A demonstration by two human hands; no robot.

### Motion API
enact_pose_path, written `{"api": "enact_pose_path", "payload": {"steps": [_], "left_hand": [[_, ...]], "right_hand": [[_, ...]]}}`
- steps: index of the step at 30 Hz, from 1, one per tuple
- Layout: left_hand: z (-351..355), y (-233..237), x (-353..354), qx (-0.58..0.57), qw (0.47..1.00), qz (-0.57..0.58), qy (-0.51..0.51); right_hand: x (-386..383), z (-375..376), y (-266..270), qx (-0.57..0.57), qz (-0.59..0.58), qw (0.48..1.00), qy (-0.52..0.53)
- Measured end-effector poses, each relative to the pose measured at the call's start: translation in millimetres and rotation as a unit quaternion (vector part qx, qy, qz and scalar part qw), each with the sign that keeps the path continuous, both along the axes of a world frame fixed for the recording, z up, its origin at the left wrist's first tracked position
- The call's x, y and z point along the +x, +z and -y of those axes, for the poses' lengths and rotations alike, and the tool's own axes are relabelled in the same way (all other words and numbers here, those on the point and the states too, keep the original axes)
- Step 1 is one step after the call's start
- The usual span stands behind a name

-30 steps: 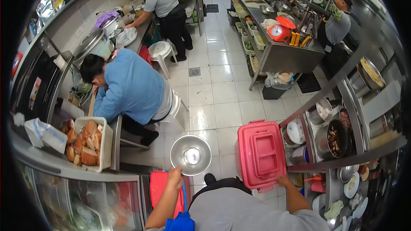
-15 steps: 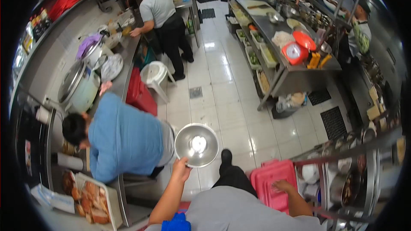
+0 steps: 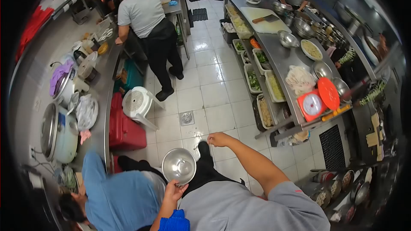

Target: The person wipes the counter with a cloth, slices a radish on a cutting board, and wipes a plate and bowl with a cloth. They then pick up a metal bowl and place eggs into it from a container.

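My left hand (image 3: pixel 173 190) grips the near rim of a shiny round metal bowl (image 3: pixel 179 166), which shows nothing inside. The bowl is held low in front of me, over the tiled floor. My right hand (image 3: pixel 218 139) is stretched forward, beyond the bowl and to its right. Its fingers are curled together, and whatever they hold, if anything, is too small to make out. A blue cloth (image 3: pixel 174 221) lies by my left forearm.
Close on my left a person in a blue top (image 3: pixel 122 199) bends at the counter. A white stool (image 3: pixel 139 103) and red cooler (image 3: pixel 122 124) stand ahead-left. Another person (image 3: pixel 145 21) stands farther up the aisle. A steel table (image 3: pixel 280 55) with a red scale (image 3: pixel 311 105) runs along the right.
I have moved forward along the aisle, and the pink-lidded container has left the view. My right hand has come off that lid and reached forward. The bowl stays in my left hand.
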State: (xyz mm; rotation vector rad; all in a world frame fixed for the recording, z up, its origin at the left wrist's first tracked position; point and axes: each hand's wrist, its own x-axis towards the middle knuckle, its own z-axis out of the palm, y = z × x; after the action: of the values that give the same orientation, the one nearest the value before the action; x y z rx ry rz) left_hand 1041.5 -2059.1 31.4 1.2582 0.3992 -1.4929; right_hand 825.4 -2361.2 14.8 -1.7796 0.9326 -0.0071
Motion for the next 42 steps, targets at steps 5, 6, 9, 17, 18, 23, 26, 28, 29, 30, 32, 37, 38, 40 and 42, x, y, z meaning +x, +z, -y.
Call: {"api": "enact_pose_path", "payload": {"steps": [5, 6, 9, 17, 18, 23, 26, 28, 29, 30, 32, 37, 38, 40, 42], "left_hand": [[170, -25, 68, -0.033, 0.999, -0.032, -0.027], [212, -21, 76, -0.052, 0.998, -0.033, -0.026], [334, 3, 104, -0.078, 0.995, 0.009, -0.065], [595, 56, 139, -0.092, 0.991, 0.046, -0.085], [625, 48, 142, -0.094, 0.991, 0.038, -0.086], [775, 1, 138, -0.045, 0.995, 0.058, -0.061], [863, -28, 137, 0.027, 0.997, 0.054, -0.057], [927, -44, 142, 0.057, 0.994, 0.066, -0.073], [947, -46, 142, 0.089, 0.989, 0.074, -0.09], [979, -47, 140, 0.097, 0.987, 0.093, -0.093], [1031, -59, 142, 0.121, 0.981, 0.102, -0.111], [1140, -77, 151, 0.145, 0.967, 0.122, -0.167], [1160, -85, 151, 0.143, 0.967, 0.128, -0.167], [1194, -104, 150, 0.131, 0.968, 0.132, -0.169], [1223, -130, 148, 0.136, 0.966, 0.135, -0.173]], "right_hand": [[18, 133, -101, -0.229, 0.001, 0.971, 0.071], [-4, 157, -163, -0.195, -0.069, 0.968, 0.143], [-46, 209, -147, -0.08, -0.283, 0.924, 0.244], [-69, 366, -162, 0.283, -0.281, 0.881, -0.254], [-64, 401, -173, 0.28, -0.237, 0.885, -0.289], [-10, 638, -228, 0.142, -0.057, 0.878, -0.454], [41, 792, -233, 0.129, 0.041, 0.827, -0.546], [56, 888, -299, -0.035, -0.089, 0.878, -0.469], [65, 920, -304, -0.103, -0.082, 0.868, -0.478], [78, 961, -297, -0.178, -0.07, 0.854, -0.483], [95, 1037, -267, -0.106, -0.109, 0.852, -0.502], [113, 1183, -323, -0.258, -0.118, 0.751, -0.596], [114, 1207, -324, -0.216, -0.149, 0.751, -0.606], [103, 1246, -356, -0.17, -0.199, 0.747, -0.611], [97, 1263, -381, -0.176, -0.186, 0.777, -0.575]]}}
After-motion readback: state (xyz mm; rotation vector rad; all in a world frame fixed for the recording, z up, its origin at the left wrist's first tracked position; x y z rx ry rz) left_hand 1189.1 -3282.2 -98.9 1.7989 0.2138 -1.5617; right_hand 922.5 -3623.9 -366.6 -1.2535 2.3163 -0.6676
